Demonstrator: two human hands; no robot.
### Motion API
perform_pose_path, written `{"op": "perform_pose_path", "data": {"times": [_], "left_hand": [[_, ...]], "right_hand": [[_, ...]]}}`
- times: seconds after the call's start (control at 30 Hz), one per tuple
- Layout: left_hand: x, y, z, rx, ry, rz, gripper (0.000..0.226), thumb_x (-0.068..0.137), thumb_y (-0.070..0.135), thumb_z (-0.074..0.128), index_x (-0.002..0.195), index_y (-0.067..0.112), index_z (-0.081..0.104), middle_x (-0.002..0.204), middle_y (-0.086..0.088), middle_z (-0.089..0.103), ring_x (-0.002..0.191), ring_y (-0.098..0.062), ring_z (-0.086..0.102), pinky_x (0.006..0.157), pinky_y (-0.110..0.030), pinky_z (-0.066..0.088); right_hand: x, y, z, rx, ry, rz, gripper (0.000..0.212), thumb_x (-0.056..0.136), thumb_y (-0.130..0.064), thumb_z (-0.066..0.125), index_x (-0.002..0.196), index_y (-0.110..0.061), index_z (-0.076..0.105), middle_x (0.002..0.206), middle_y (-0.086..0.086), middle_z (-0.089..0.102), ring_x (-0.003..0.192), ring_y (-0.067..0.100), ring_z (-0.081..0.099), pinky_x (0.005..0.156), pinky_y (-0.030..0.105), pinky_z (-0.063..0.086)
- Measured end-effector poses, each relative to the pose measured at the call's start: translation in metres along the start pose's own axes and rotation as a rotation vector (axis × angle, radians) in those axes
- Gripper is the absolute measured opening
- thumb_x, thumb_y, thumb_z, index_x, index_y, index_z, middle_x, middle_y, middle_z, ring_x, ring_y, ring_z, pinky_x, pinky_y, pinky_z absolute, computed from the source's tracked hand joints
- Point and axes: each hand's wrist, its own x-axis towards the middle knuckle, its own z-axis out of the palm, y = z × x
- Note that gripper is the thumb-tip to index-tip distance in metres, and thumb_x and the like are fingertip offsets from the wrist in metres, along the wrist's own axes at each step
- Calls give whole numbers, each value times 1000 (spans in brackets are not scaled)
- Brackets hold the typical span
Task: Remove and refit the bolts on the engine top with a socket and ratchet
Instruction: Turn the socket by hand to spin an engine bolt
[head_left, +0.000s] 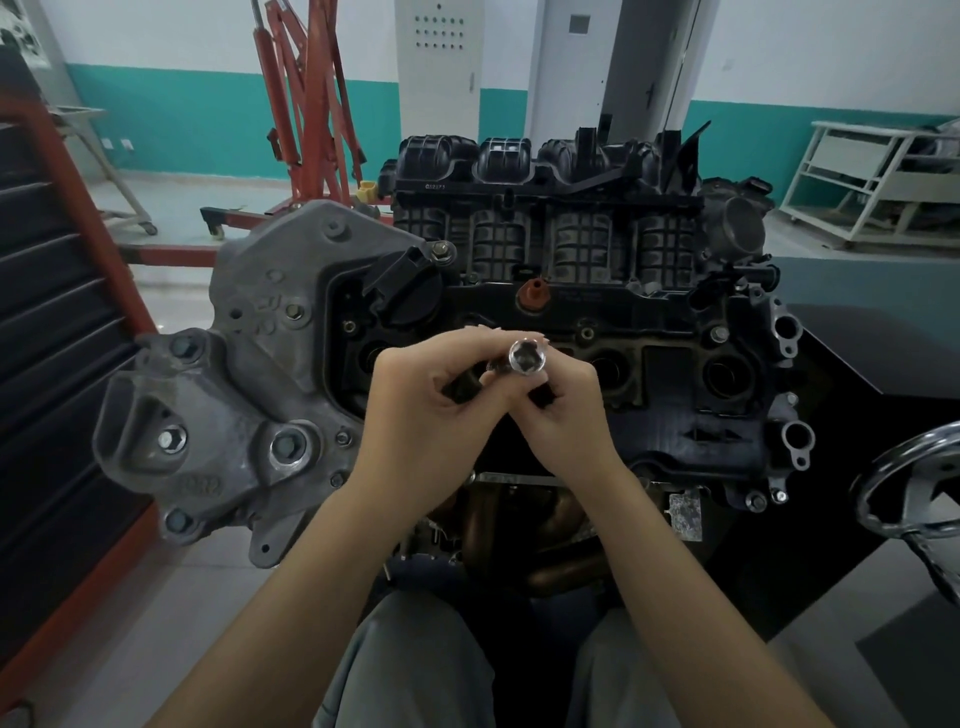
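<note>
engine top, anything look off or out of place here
Nothing stands out. The engine top shows no spill or visible damage. Both hands, left hand and right hand, hold the ratchet with its socket above it, open end facing the camera and not on any bolt.

floor (171, 597): pale tiles | red engine hoist (306, 119) | white rack (857, 182)

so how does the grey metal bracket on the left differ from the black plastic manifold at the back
The bracket is bare grey cast metal; the manifold is black plastic. The bracket is a flat, irregular plate dotted with bolt heads; the manifold is a row of four rounded, ribbed runners. The bracket sits at the left end of the engine, near the left hand; the manifold runs across the far side. Both are mounted on the same engine.
</note>
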Motion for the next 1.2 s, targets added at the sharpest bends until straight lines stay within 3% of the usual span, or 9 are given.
{"op": "perform_pose_path", "data": {"times": [0.2,0.3,0.43,0.6,0.77,0.9,1.0,1.1,1.2], "left_hand": [[0,-4,0,-26,-64,25,27,76,-2,75,101,6,70,99,-7,72,98,-16,68,93,-35,52],[1,-6,2,111,20,116,21,73,-3,79,92,5,73,90,-2,72,89,-10,69,92,-28,51],[-2,-4,2,104,-18,127,26,79,-1,71,102,12,69,97,7,69,95,-5,67,86,-19,50],[-1,-2,1,5,-62,69,31,77,-2,73,103,12,67,98,2,70,98,-9,67,90,-26,51],[0,-2,2,152,47,114,25,74,2,79,94,14,71,91,9,70,90,-4,68,92,-21,49],[-2,-2,-1,2,-22,45,26,80,1,71,102,14,68,98,6,71,97,-7,68,88,-23,51],[-1,-3,-2,-20,-75,22,27,77,0,74,103,8,70,100,-2,72,99,-12,67,90,-29,52],[1,0,1,122,39,93,27,70,2,82,92,14,71,88,4,71,88,-6,68,80,-20,53],[-1,1,3,132,97,90,25,74,2,79,92,17,71,86,10,70,84,-3,68,75,-16,52]], "right_hand": [[-2,4,1,-8,40,51,20,82,2,67,101,-7,70,92,-10,68,88,7,68,76,27,54],[-1,2,1,-10,57,44,24,78,10,72,98,-4,72,91,2,72,86,12,70,75,28,54],[-1,0,0,41,11,9,20,86,-2,65,105,-7,68,103,-4,68,99,11,67,85,28,52],[-2,5,1,26,10,49,21,83,-1,67,98,-15,69,91,-20,67,87,2,67,76,22,52],[0,3,1,29,35,27,24,82,1,70,104,-10,70,96,-7,70,90,9,69,77,24,53],[-1,0,0,28,4,-1,19,87,-13,61,105,-7,67,99,-13,65,95,3,66,82,22,50],[-2,1,0,42,26,64,20,83,-3,65,103,-6,68,94,-9,68,90,9,68,79,32,55],[-1,0,1,21,38,80,26,78,10,71,102,-1,70,95,7,72,91,17,70,78,35,56],[0,-4,0,12,17,38,14,85,-2,67,99,-4,70,94,-1,70,91,10,68,79,26,52]]}}
